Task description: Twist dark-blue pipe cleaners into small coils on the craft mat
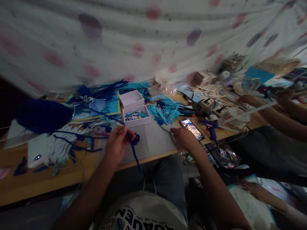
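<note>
My left hand (117,145) is closed in a pinch on a dark blue pipe cleaner (134,153). One end slants down past the table's front edge, and the other runs up to the left. Just right of these fingers lies a small curled dark blue piece (136,138) on the grey mat (155,143). My right hand (184,138) is closed at the mat's right side on what looks like a pair of scissors (165,127), its handle partly covered by the fingers. A lit phone (192,128) lies beside that hand.
Behind the mat stands a white box (137,120) of beads, with light blue pipe cleaner pieces (165,108) to its right. A glue gun (211,128) sits near the right edge. Dark blue bundles (44,115) crowd the left. Another person's arm (271,115) reaches in at right.
</note>
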Demonstrator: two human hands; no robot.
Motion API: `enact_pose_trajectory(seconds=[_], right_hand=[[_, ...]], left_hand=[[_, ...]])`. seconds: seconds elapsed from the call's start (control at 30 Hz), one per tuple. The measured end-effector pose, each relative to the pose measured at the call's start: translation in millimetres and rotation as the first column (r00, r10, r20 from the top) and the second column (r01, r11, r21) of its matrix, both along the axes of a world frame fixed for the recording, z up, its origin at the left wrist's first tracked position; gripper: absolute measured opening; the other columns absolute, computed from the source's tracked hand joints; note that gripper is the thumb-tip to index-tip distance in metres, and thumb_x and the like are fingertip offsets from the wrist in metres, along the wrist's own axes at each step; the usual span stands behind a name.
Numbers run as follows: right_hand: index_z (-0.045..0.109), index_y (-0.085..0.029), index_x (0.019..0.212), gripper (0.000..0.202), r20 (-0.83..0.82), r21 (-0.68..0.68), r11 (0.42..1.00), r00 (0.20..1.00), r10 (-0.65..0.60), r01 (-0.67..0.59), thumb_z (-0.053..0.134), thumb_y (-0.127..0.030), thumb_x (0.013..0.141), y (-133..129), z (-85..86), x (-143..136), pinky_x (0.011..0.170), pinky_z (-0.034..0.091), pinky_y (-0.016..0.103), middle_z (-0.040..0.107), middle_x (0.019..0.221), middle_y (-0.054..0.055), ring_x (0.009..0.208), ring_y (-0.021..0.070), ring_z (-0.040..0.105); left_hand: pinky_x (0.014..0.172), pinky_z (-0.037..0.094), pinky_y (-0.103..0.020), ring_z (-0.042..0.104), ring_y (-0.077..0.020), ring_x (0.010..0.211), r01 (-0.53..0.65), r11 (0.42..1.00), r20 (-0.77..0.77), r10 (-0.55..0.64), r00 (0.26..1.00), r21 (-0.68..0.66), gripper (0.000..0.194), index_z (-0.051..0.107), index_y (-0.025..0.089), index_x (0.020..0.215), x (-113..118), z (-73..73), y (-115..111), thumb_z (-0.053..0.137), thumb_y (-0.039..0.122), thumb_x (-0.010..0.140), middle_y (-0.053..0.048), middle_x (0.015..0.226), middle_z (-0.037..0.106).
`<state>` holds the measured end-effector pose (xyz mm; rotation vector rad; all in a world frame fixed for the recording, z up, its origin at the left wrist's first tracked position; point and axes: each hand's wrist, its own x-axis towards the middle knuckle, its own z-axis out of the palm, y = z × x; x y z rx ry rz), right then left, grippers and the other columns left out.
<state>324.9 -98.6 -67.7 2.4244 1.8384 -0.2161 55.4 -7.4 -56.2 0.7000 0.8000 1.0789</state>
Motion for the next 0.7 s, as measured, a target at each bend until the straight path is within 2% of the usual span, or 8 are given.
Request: enact_pose_trajectory(seconds=[0.23, 0.4, 0.47, 0.53, 0.57, 0.63, 0.67, 0.7], right_hand=[[0.065, -0.023, 0.133, 0.045, 0.009, -0.014, 0.99, 0.99, 0.142, -0.142, 0.049, -0.011, 0.092, 18, -7.6, 15, 0.087, 0.044, 0.027, 0.073, 0.11, 0.013, 0.102, 0.0227, 0.067], [0.068, -0.014, 0.127, 0.037, 0.075, 0.027, 0.999, 0.996, 0.041, -0.043, 0.05, -0.018, 0.095, 17, 3.9, 9, 0.081, 0.048, 0.035, 0.075, 0.094, 0.019, 0.093, 0.0295, 0.071], [0.066, -0.014, 0.129, 0.037, 0.051, 0.139, 0.99, 0.998, -0.043, 0.035, 0.052, -0.025, 0.096, 8, 12.9, -3, 0.078, 0.05, 0.037, 0.075, 0.094, 0.02, 0.092, 0.0314, 0.071], [0.067, -0.017, 0.128, 0.037, -0.198, 0.355, 0.927, 0.979, -0.051, 0.12, 0.056, -0.034, 0.097, -6, 18.6, -25, 0.078, 0.051, 0.034, 0.076, 0.098, 0.016, 0.092, 0.0277, 0.072], [0.068, -0.019, 0.126, 0.036, -0.402, 0.418, 0.893, 0.916, 0.016, 0.168, 0.056, -0.036, 0.097, -13, 18.8, -38, 0.076, 0.052, 0.03, 0.077, 0.096, 0.012, 0.087, 0.0237, 0.072], [0.07, -0.019, 0.123, 0.036, -0.703, 0.381, 0.908, 0.693, 0.162, 0.174, 0.059, -0.04, 0.095, -27, 13.4, -66, 0.064, 0.051, 0.025, 0.077, 0.086, 0.006, 0.071, 0.0191, 0.071], [0.072, -0.019, 0.117, 0.034, -0.763, 0.35, 0.923, 0.619, 0.183, 0.158, 0.062, -0.039, 0.093, -33, 8.3, -79, 0.06, 0.05, 0.025, 0.076, 0.078, 0.004, 0.064, 0.0182, 0.069], [0.075, -0.018, 0.109, 0.028, -0.786, 0.34, 0.927, 0.589, 0.188, 0.157, 0.06, -0.036, 0.094, -39, 2.3, -89, 0.06, 0.049, 0.025, 0.075, 0.073, 0.003, 0.061, 0.0175, 0.067]], left_hand=[[0.053, 0.051, -0.019, 0.067, -0.0133, 0.063, -0.023, 1.0, -0.115, 0.023, 0.993, 0.004, 0.047, 0.064, 0.015, 0.081, 5, -7.9, -7, 0.093, 0.04, 0.054, 0.0, 0.068, 0.071], [0.051, 0.05, -0.018, 0.067, -0.0128, 0.063, 0.001, 1.0, -0.164, -0.001, 0.986, 0.0, 0.046, 0.064, 0.015, 0.08, 11, -10.8, -9, 0.092, 0.042, 0.056, -0.003, 0.075, 0.074], [0.054, 0.053, -0.019, 0.068, -0.0133, 0.065, 0.011, 1.0, -0.167, -0.011, 0.986, -0.002, 0.048, 0.064, 0.014, 0.081, 15, -12.5, -10, 0.092, 0.043, 0.056, -0.004, 0.077, 0.075], [0.059, 0.056, -0.021, 0.069, -0.0137, 0.067, 0.02, 1.0, -0.157, -0.021, 0.987, -0.005, 0.048, 0.064, 0.014, 0.082, 20, -14.6, -11, 0.092, 0.043, 0.056, -0.004, 0.078, 0.075], [0.061, 0.056, -0.021, 0.07, -0.0137, 0.068, 0.022, 1.0, -0.153, -0.023, 0.988, -0.008, 0.047, 0.064, 0.014, 0.081, 23, -15.8, -11, 0.092, 0.043, 0.057, -0.004, 0.078, 0.075], [0.063, 0.058, -0.023, 0.07, -0.0138, 0.067, 0.015, 1.0, -0.157, -0.016, 0.988, -0.006, 0.046, 0.064, 0.014, 0.08, 27, -18.5, -14, 0.091, 0.043, 0.057, -0.002, 0.076, 0.074], [0.063, 0.058, -0.023, 0.07, -0.0138, 0.067, 0.01, 1.0, -0.17, -0.009, 0.985, 0.003, 0.046, 0.064, 0.014, 0.079, 29, -20.1, -15, 0.091, 0.044, 0.057, -0.001, 0.074, 0.073], [0.063, 0.058, -0.024, 0.07, -0.0139, 0.066, 0.006, 1.0, -0.19, -0.002, 0.982, 0.019, 0.046, 0.064, 0.014, 0.078, 30, -21.8, -16, 0.09, 0.045, 0.058, -0.001, 0.072, 0.072]])
